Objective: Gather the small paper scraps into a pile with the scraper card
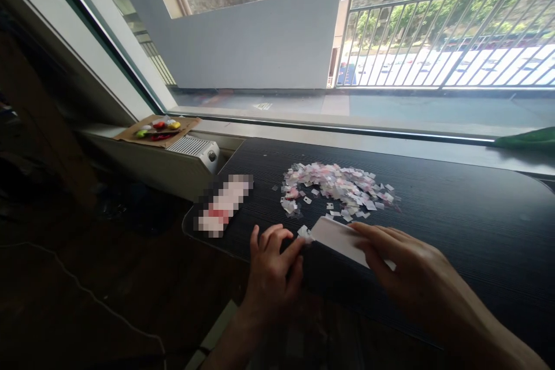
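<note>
My right hand (403,257) grips a flat white card (336,236) by its right end, thumb below and fingers on top. The card slants over the dark table, its far end pointing left. At that end sits a small clump of whitish paper bits (305,234). One fingertip of my left hand (274,266) touches or nearly touches this clump; its other fingers are apart and curved. Just beyond both hands spreads a loose pile of small white and pinkish square pieces (336,182). What the pieces are exactly is too small to tell.
A pixelated pale and red packet-like thing (225,205) lies at the left end of the black table (459,208). Farther left, cardboard (191,123) with colourful items rests by a white radiator (195,150). Something green (529,139) lies on the sill at right. A cable (104,304) crosses the floor.
</note>
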`<state>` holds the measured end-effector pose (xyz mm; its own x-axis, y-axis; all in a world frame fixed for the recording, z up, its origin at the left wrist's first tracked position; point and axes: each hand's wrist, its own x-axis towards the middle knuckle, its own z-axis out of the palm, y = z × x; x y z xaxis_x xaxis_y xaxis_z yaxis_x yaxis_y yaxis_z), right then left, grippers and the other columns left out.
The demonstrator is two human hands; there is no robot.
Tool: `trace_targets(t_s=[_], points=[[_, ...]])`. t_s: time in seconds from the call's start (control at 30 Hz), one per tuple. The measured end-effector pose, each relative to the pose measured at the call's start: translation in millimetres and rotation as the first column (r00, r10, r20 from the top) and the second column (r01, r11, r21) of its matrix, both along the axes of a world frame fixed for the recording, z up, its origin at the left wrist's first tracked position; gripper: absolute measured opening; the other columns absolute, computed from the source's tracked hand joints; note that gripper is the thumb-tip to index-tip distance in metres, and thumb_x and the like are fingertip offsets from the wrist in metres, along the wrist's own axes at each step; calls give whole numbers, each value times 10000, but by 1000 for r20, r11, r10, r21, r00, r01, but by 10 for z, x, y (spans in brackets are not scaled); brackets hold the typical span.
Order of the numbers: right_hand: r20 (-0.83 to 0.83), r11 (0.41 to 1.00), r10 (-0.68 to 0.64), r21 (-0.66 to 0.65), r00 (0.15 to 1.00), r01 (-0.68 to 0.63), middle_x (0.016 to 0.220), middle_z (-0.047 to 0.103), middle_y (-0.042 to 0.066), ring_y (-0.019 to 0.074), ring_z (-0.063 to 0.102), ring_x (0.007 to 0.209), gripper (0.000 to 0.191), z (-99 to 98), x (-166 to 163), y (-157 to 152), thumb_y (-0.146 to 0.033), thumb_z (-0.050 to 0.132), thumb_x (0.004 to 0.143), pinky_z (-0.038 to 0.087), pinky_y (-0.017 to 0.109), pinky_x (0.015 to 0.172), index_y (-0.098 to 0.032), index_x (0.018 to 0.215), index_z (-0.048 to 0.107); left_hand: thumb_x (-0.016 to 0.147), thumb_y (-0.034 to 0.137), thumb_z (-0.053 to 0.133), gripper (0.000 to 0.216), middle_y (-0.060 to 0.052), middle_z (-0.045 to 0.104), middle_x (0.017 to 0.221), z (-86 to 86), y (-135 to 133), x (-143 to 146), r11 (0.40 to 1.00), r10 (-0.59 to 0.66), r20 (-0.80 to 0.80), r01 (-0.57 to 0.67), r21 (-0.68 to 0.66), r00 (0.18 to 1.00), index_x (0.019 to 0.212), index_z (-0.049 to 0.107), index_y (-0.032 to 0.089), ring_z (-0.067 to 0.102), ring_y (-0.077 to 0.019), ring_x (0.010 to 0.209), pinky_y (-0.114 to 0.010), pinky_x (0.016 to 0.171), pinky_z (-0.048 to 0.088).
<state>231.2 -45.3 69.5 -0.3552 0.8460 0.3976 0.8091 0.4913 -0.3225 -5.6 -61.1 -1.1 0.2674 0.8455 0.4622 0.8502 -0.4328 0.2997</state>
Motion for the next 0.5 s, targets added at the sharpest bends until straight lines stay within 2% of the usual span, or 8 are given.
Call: trace_targets(t_s=[0.07, 0.17, 0.27, 0.4, 0.5], points=[[19, 999, -46, 16, 999, 46, 974, 780, 40, 206, 742, 825, 318, -10, 15, -23, -181, 431, 927, 558, 314, 668, -215, 1121, 681, 903, 207, 513, 328, -94, 614, 1136, 24, -63, 44, 998, -48, -6, 48, -42, 999, 1195, 650, 267, 514, -301, 1201, -669, 1087, 261], [17, 994, -95, 58, 995, 93, 984, 784, 35, 211, 744, 831, 305, 2, 33, -45, -206, 445, 930, 559, 315, 679, -222, 1111, 689, 900, 209, 525, 290, -81, 608, 1139, 61, -137, 40, 994, -54, 29, 56, -95, 998, 1142, 670, 277, 503, -294, 1219, -672, 1097, 249], [10, 995, -68, 80, 998, 67, 956, 790, 50, 199, 750, 778, 310, 47, -10, -12, -179, 457, 915, 563, 291, 644, -188, 1104, 704, 903, 203, 513, 230, -79, 611, 1116, 102, -174, 28, 994, -28, 80, 37, -107, 996, 1037, 693, 254, 507, -289, 1217, -679, 1100, 241], [45, 994, -35, 102, 998, 30, 942, 794, 93, 222, 758, 759, 330, 69, -55, 43, -157, 452, 894, 574, 300, 614, -131, 1084, 721, 898, 208, 517, 301, -98, 610, 1145, 112, -140, 101, 993, -60, 58, 65, -102, 997, 1168, 647, 245, 507, -304, 1220, -703, 1078, 259], [71, 992, -81, 102, 994, 74, 913, 796, 82, 233, 758, 742, 328, 42, -7, 20, -166, 454, 885, 577, 315, 609, -147, 1074, 722, 888, 217, 530, 314, -98, 615, 1142, 96, -98, 157, 992, -82, 46, 86, -97, 996, 1175, 652, 258, 511, -313, 1216, -719, 1070, 257]])
